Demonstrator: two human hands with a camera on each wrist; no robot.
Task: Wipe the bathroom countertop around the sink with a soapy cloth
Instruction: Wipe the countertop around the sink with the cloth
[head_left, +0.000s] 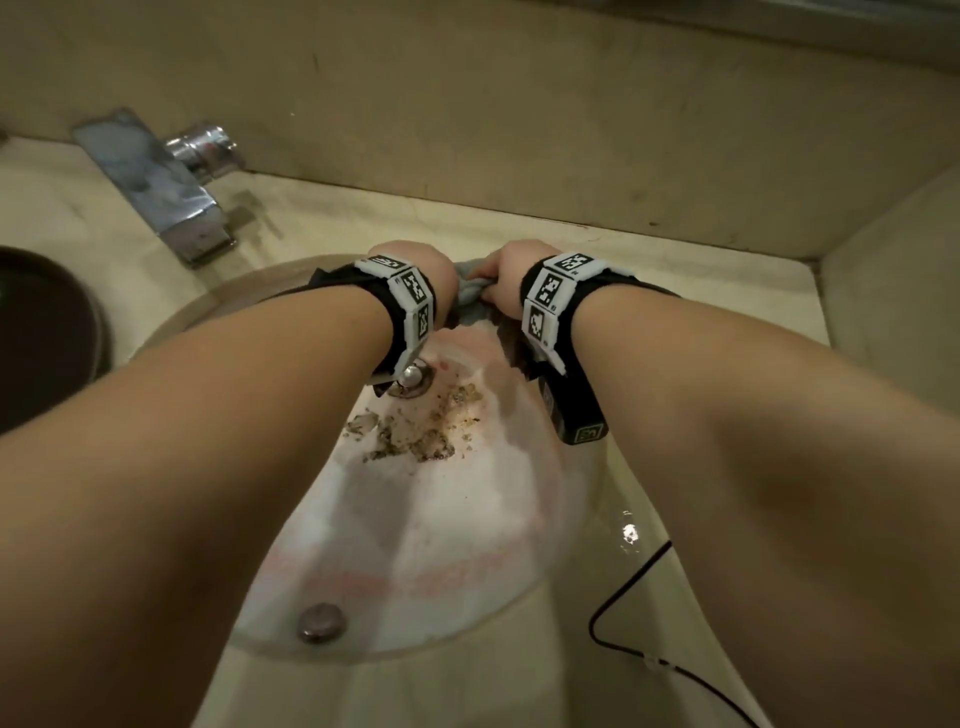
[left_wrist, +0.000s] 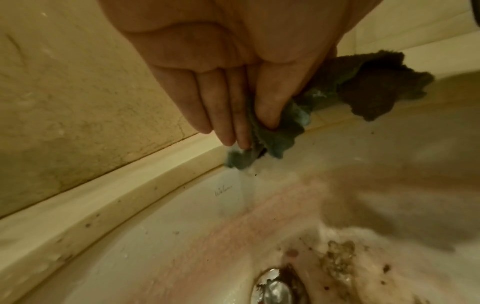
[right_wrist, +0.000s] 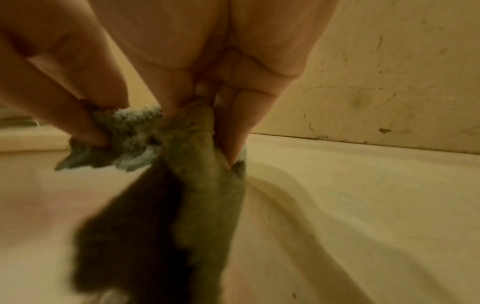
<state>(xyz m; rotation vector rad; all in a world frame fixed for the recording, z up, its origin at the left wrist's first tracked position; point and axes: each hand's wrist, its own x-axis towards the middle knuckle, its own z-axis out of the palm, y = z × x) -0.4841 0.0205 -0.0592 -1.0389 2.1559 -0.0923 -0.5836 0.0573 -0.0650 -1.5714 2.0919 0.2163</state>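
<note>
dim, yellowish light throughout; a small glare spot on the wet sink rim (head_left: 629, 533). both wrist views are soft and smeared, the cloth (right_wrist: 166, 216) blurred. edges bend from the wide lens.

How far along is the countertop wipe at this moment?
Done: the cloth looks wet, and water runs from it into the sink. In hand: the left hand and right hand both grip it over the basin, apparently wringing. Left: the countertop behind the sink shows grime, and debris lies near the drain.
</note>
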